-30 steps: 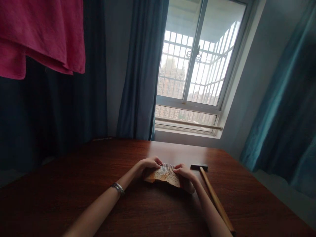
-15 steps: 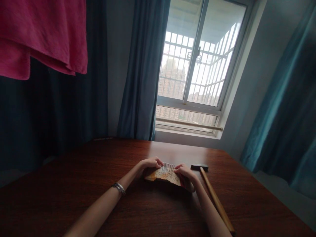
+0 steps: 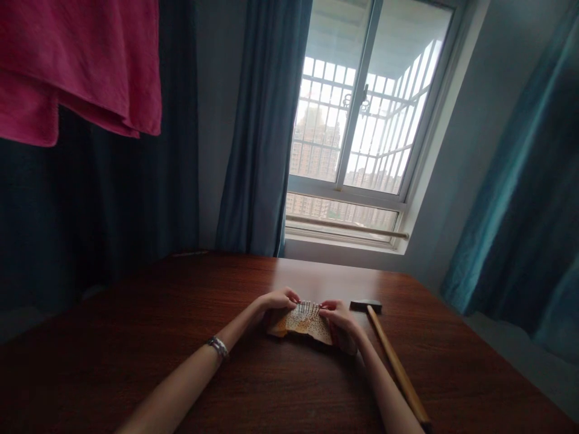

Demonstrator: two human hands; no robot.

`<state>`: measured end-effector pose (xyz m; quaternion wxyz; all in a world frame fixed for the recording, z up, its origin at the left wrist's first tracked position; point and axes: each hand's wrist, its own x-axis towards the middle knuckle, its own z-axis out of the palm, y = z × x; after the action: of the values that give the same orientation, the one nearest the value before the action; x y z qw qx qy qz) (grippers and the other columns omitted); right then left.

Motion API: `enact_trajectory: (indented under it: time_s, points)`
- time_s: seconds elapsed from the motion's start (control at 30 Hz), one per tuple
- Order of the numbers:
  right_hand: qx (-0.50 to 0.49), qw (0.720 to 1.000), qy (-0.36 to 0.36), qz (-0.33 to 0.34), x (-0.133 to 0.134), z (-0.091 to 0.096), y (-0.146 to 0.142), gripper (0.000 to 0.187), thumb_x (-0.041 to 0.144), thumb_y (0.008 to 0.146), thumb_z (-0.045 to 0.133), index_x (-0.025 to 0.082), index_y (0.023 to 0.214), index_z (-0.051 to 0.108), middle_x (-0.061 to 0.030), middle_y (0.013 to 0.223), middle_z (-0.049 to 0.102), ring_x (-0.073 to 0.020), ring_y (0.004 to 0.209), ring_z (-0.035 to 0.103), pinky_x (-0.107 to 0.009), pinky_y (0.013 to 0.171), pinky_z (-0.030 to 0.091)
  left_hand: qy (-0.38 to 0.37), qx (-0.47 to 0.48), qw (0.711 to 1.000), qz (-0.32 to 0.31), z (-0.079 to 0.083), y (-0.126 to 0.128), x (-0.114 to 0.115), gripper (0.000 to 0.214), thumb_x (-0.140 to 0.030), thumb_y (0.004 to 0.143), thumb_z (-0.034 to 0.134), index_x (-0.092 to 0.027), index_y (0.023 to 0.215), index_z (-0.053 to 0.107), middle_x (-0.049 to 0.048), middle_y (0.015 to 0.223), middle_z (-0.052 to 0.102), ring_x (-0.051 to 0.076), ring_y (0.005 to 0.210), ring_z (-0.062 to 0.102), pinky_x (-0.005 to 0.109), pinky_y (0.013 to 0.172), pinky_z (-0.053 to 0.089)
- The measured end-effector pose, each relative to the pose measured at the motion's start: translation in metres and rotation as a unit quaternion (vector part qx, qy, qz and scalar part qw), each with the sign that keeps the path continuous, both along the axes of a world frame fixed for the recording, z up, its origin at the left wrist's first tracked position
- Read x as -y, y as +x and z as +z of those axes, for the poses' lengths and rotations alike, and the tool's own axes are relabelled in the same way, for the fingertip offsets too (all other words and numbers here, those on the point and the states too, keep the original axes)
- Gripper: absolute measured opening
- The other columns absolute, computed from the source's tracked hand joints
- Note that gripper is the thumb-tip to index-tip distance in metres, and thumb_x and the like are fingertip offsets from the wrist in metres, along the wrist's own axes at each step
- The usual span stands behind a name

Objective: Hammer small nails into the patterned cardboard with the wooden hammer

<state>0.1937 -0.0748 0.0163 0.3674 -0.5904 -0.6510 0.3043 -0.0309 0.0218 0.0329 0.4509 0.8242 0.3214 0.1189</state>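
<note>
You are gripping the nail-studded board (image 3: 302, 326), lying left-right, between curled left hand (image 3: 277, 300) and right hand (image 3: 338, 314); hammer (image 3: 393, 360) nearer the right.

Both arms show bare from the lower edge of the view up to the hands. The left forearm (image 3: 185, 380) is long and slender and wears just one thing, a silvery metal bracelet (image 3: 218, 346). It sits close about the wrist, looks to be made of small segments, and catches the light as pale glints. The left hand (image 3: 277, 299) is ungloved, with slim fingers. The right forearm (image 3: 383, 392) is likewise slender and uncovered, and the right hand (image 3: 340, 318) is ungloved too. The light is dim, so nails, rings and finer marks on the fingers are too small and dark to tell.
</note>
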Motion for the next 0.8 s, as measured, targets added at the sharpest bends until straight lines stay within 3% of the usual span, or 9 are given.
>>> enact_trajectory:
  time_s: [0.2, 0.4, 0.6, 0.8]
  points:
    - [0.003, 0.995, 0.09, -0.033, 0.005, -0.003, 0.004, 0.027, 0.032, 0.067, 0.056, 0.014, 0.083, 0.069, -0.0074, 0.083, 0.067, -0.0194, 0.078, 0.059, -0.028, 0.07, 0.046, 0.034, 0.019, 0.999, 0.022, -0.005, 0.003, 0.003, 0.039, -0.021, 0.06, 0.053, -0.011, 0.095, 0.065, 0.0019, 0.076, 0.064, 0.015, 0.066, 0.054, 0.021, 0.059, 0.04]
    - [0.023, 0.985, 0.16, -0.053, 0.012, 0.003, 0.008, 0.019, 0.031, 0.067, 0.059, 0.019, 0.077, 0.071, -0.0076, 0.087, 0.065, -0.0217, 0.091, 0.056, -0.033, 0.084, 0.042, 0.121, 0.007, 0.992, 0.017, -0.006, 0.006, 0.007, 0.037, -0.023, 0.064, 0.05, -0.011, 0.095, 0.066, 0.004, 0.079, 0.065, 0.016, 0.071, 0.055, 0.022, 0.061, 0.041]
    - [0.018, 0.985, 0.166, -0.035, 0.01, -0.004, 0.005, 0.022, 0.034, 0.069, 0.06, 0.018, 0.078, 0.07, -0.0067, 0.081, 0.066, -0.0193, 0.078, 0.059, -0.03, 0.071, 0.047, 0.152, -0.02, 0.988, 0.025, 0.0, 0.004, 0.012, 0.036, -0.019, 0.061, 0.051, -0.012, 0.092, 0.067, 0.0046, 0.081, 0.065, 0.016, 0.074, 0.056, 0.022, 0.063, 0.043]
    - [-0.005, 0.987, 0.155, -0.032, 0.003, -0.013, 0.003, 0.029, 0.041, 0.07, 0.058, 0.015, 0.078, 0.07, -0.0078, 0.079, 0.068, -0.0188, 0.073, 0.061, -0.028, 0.066, 0.048, 0.147, 0.018, 0.988, 0.045, 0.003, 0.006, 0.013, 0.051, -0.009, 0.054, 0.049, -0.015, 0.103, 0.062, 0.0044, 0.095, 0.063, 0.019, 0.087, 0.055, 0.025, 0.074, 0.044]
